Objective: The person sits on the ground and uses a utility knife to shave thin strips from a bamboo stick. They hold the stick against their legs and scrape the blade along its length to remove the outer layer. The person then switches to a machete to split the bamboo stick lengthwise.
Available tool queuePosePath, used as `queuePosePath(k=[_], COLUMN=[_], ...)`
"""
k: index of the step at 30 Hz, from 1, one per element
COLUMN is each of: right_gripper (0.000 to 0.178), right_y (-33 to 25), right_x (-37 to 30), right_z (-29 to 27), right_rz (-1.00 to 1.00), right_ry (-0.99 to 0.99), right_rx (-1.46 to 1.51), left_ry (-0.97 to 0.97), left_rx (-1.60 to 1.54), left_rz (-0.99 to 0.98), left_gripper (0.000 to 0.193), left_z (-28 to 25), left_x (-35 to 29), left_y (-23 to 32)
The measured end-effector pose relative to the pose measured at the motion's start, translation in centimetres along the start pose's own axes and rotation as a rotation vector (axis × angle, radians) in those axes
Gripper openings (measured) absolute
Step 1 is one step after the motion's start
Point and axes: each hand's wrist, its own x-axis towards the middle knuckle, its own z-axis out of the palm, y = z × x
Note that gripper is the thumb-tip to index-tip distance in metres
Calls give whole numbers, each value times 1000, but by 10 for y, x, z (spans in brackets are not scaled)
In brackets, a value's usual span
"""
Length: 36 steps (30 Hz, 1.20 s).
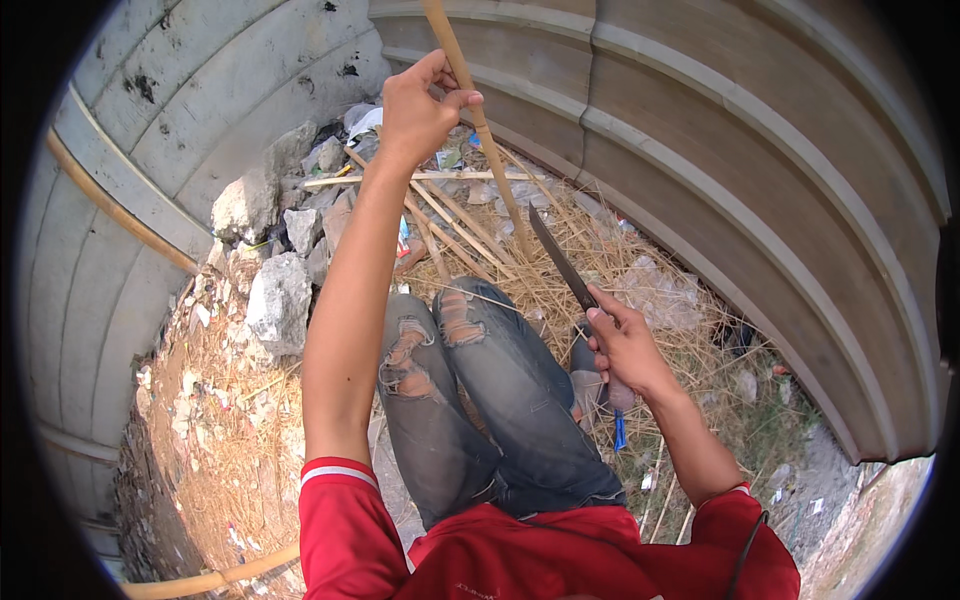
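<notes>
My left hand [420, 105] is raised and grips a long tan bamboo stick [495, 165] that runs from the top of the view down toward the ground. In my right hand [625, 350] is a knife [560, 262] with a dark blade; its tip points up and lies close beside the lower part of the stick. My legs in torn blue jeans [490, 390] stretch out below both hands. Cut bamboo strips [440, 215] lie on the ground beyond my knees.
Corrugated metal sheets [760, 170] wall in the right and back, and a grey one [180, 100] the left. Broken concrete lumps [275, 300] pile up at left. Dry straw and litter [660, 290] cover the ground. Another bamboo pole [200, 582] lies at lower left.
</notes>
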Motion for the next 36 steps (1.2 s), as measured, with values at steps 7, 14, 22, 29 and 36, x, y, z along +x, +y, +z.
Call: queuePosePath(k=[7,14,22,29,36], right_gripper=[55,55,56,56,54], right_y=[-71,-37,-87,-12,-40], right_x=[-24,-7,-27,-5,-20], right_z=[21,18,10,22,25], right_rz=[-467,-329,-599,-241,-288], right_ry=[126,-24,196,2,87], right_rx=[353,108,236,-14,183], left_ry=[-42,-55,-20,-37,12], left_rx=[42,2,50,35,37], left_rz=[-80,-51,-20,-54,-22], left_gripper=[24,30,27,26,24], left_z=[-20,-15,-26,-11,-24], left_x=[1,-1,-5,-3,-13], left_y=[-7,-11,-12,2,-19])
